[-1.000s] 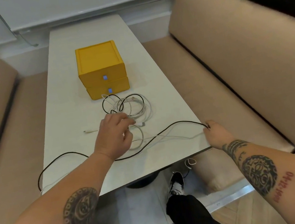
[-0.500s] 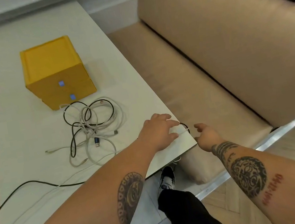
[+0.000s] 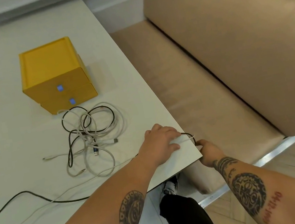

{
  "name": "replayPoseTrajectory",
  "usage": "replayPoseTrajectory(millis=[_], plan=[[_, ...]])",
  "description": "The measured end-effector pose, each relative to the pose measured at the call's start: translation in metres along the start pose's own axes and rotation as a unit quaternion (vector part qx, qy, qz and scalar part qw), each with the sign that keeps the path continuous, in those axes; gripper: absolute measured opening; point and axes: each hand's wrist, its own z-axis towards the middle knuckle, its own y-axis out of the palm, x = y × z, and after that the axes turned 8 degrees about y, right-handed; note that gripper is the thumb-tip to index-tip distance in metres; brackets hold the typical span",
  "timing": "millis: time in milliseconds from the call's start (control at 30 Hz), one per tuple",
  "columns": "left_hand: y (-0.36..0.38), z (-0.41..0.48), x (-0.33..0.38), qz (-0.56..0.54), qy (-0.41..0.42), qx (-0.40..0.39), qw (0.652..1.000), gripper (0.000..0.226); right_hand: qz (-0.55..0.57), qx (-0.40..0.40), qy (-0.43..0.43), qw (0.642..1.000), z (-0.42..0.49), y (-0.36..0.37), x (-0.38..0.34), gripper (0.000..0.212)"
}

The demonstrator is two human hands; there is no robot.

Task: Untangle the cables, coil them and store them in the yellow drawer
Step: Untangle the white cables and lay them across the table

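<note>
The left hand (image 3: pixel 160 145) lies palm down, fingers fairly straight, pressing the black cable (image 3: pixel 188 134) to the table (image 3: pixel 22 93). Just right of it, off the edge, the right hand (image 3: pixel 206 150) pinches that cable's bend. The cable's long run stretches away left of the forearm. Beyond the left hand lies the tangle of cables (image 3: pixel 86 135), then the yellow drawer unit (image 3: pixel 53 69), with both drawers closed and their contents unseen.

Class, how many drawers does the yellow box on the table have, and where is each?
2. The upper drawer sits directly above the lower drawer. Both are closed, facing the camera on the table. None appears hidden.
</note>
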Motion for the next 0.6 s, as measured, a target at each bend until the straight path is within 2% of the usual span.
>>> replayPoseTrajectory(millis=[100,267,400,467,600], plan=[[0.005,-0.003,-0.004,-0.045,-0.015,0.016,0.999,0.044,-0.018,-0.007,0.008,1.0,0.013,0.006,0.003,0.054],[0.011,-0.005,-0.01,-0.073,-0.019,0.037,0.996,0.044,-0.045,-0.027,-0.024,0.998,0.016,0.025,0.0,0.03],[0.015,-0.006,-0.012,-0.095,-0.015,0.055,0.994,0.042,-0.03,-0.015,-0.008,0.999,0.019,0.032,0.009,0.026],[0.016,-0.005,-0.014,-0.101,-0.018,0.06,0.993,0.041,0.001,0.005,0.009,1.0,0.016,0.026,0.015,0.024],[0.017,-0.004,-0.013,-0.103,-0.02,0.062,0.993,0.038,0.156,0.069,0.024,0.985,0.003,-0.005,0.026,0.016]])
